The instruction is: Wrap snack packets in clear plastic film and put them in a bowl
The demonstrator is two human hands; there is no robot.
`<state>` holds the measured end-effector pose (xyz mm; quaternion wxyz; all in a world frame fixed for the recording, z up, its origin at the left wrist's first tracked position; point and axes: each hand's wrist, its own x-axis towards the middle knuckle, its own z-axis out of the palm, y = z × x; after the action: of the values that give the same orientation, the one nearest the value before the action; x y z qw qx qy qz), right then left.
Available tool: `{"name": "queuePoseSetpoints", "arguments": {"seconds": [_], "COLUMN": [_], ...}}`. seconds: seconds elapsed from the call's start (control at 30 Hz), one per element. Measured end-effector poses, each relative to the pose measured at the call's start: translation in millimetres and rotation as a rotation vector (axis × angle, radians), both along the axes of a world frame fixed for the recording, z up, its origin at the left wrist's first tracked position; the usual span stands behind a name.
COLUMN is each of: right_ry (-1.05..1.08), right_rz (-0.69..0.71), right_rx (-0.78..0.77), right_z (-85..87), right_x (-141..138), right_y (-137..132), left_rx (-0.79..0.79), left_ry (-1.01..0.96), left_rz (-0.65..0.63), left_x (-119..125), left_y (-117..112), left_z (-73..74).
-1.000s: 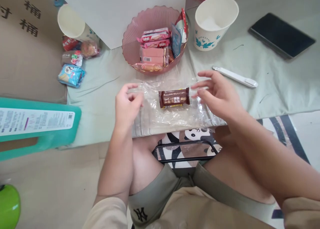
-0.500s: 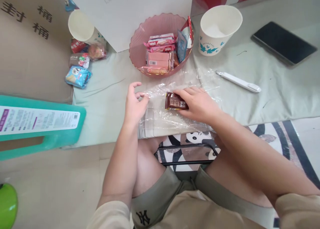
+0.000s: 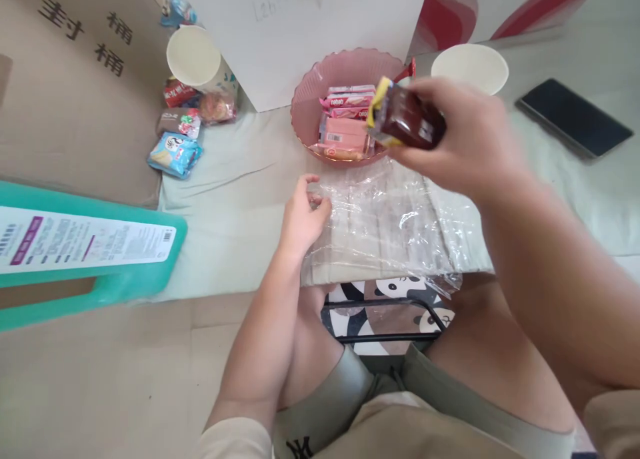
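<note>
My right hand [image 3: 465,142] is closed round a brown snack packet [image 3: 405,119] with a yellow end, held up in the air just in front of the pink bowl [image 3: 313,92]. The bowl holds several pink wafer packets [image 3: 345,122]. My left hand [image 3: 303,215] rests at the left edge of a sheet of clear plastic wrap [image 3: 385,225] spread on the pale green cloth [image 3: 235,199], its fingers curled and pinching the wrap's edge.
A paper cup [image 3: 193,55] stands at the back left with several small snack packets [image 3: 175,155] beside it. Another paper cup [image 3: 470,65] sits behind my right hand. A dark phone [image 3: 575,115] lies at the right. A teal stool [image 3: 85,245] stands at left; cardboard and white boxes stand behind.
My right hand closed on the brown packet lying on the plastic wrap and lifted it up toward the pink bowl. The left hand stayed at the wrap's edge.
</note>
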<state>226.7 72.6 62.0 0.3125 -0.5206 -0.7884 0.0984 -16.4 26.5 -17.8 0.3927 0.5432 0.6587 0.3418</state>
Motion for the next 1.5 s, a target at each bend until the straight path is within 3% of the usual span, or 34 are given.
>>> {"name": "queuePoseSetpoints", "arguments": {"seconds": [0.1,0.2,0.27,0.33,0.37,0.5,0.6,0.77,0.93,1.0,1.1,1.17,1.2,1.23,1.27,1.3,1.33,1.4,1.5], "right_ry": [-0.103,-0.161,-0.13,-0.03,0.003,-0.046,-0.178,-0.178,0.068,0.205,0.315,0.337,0.344,0.355,0.372,0.394,0.421,0.473,0.418], "right_rz": [-0.078,-0.115,-0.054,0.039,0.103,0.276,0.262,0.205,0.194,0.164,0.106,0.104,0.112,0.113,0.103,0.083,0.064,0.089,0.202], "right_rx": [-0.012,-0.031,0.034,0.162,0.155,-0.13,-0.225,-0.117,-0.101,-0.136,-0.184,-0.188,-0.187,-0.185,-0.188,-0.201,-0.219,-0.248,-0.255], "right_z": [12.8,18.4,14.6,2.9,-5.7,-47.8,-75.4,-96.5,-91.3,-88.4,-86.2,-85.4,-84.9,-84.3,-83.6,-82.7,-81.9,-81.0,-82.9], "right_x": [-28.4,-40.0,-31.9,-12.2,0.4,47.5,63.9,65.4,67.2,69.2,71.0,71.1,71.1,71.3,71.9,72.9,74.3,78.4,84.1], "right_y": [38.9,35.4,5.6,-37.5,-60.5,-137.3,-165.8,-169.3,-167.1,-168.5,-169.2,-168.1,-167.2,-166.2,-165.2,-164.3,-163.6,-162.3,-160.6], "left_rx": [-0.015,-0.052,-0.062,-0.059,-0.057,-0.002,0.074,0.16,0.042,0.024,0.305,0.555,0.591,0.522,0.387,0.3,0.236,0.194,0.205], "left_ry": [-0.003,-0.001,0.001,0.009,0.02,0.077,0.079,0.059,-0.06,-0.014,0.115,0.077,0.026,0.037,0.144,0.228,0.311,0.404,0.329], "left_rz": [-0.001,0.003,-0.003,-0.012,-0.013,0.029,0.014,0.015,0.132,0.203,0.295,0.127,-0.113,-0.407,-0.608,-0.715,-0.766,-0.738,-0.651], "left_x": [-1.2,-3.5,-5.3,-6.8,-7.4,-7.1,-4.7,-1.1,-8.5,-15.1,-21.8,-21.3,-19.5,-17.0,-14.3,-11.6,-9.5,-8.3,-14.1], "left_y": [-1.6,-3.0,-4.0,-4.8,-5.0,-4.2,-1.3,8.0,21.6,20.3,0.3,-22.1,-33.4,-43.4,-51.2,-56.5,-59.3,-59.1,-53.0], "left_z": [3.1,6.0,7.3,8.1,8.3,8.8,9.0,5.0,-5.5,-3.1,16.4,36.0,45.0,52.3,57.2,59.5,59.5,55.6,52.1]}}
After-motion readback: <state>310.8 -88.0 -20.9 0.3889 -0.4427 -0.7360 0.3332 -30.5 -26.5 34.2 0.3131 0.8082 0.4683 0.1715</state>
